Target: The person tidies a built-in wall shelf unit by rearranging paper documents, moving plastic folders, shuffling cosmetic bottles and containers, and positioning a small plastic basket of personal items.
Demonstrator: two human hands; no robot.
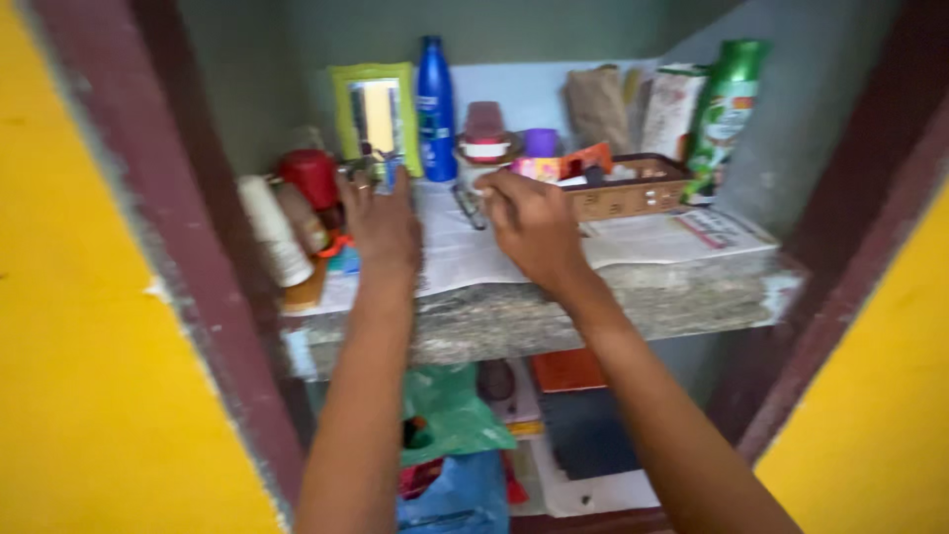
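Both hands reach onto a stone shelf lined with newspaper. The left hand lies near a red-capped jar — whether its grip holds anything cannot be told. The right hand is curled beside a brown basket — its grip is likewise unclear. A blue bottle stands behind.

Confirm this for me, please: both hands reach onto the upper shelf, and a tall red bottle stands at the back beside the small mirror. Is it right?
Not quite. The tall bottle beside the mirror is blue, not red, as the head view shows. The rest holds: the left hand and right hand both reach onto the upper shelf.
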